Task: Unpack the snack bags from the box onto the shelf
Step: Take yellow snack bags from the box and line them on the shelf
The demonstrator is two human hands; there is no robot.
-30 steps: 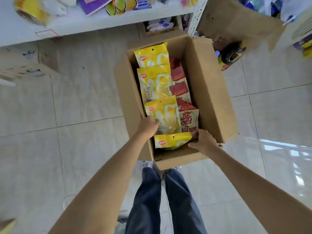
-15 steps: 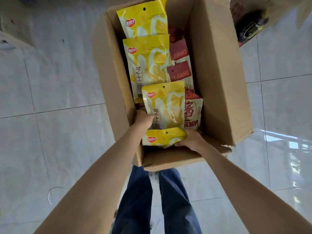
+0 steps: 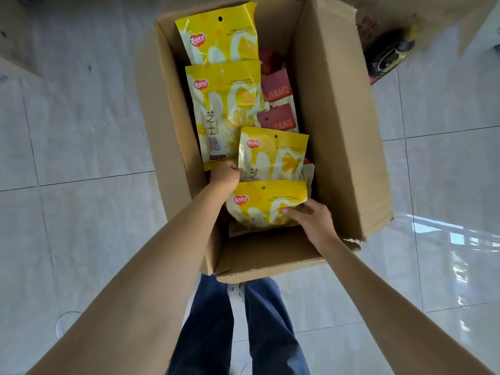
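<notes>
Tiled floor (image 3: 81,131) holds a box (image 3: 338,131) mostly full; left hand (image 3: 226,177) and right hand (image 3: 311,220) each pinch a yellow bag (image 3: 266,207), none shelved.

Bright daylight around you, window glare on the glossy floor (image 3: 460,239) at your right; edges bow from the wide lens, and the top-right corner smears into blur.

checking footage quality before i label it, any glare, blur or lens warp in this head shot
Head view: window glare on the glossy floor tiles at lower right; motion blur smears the dark bottle at upper right; wide-angle warp flares both forearms outward; the yellow snack bags and cardboard box are evenly lit and sharp, their print readable.
</notes>
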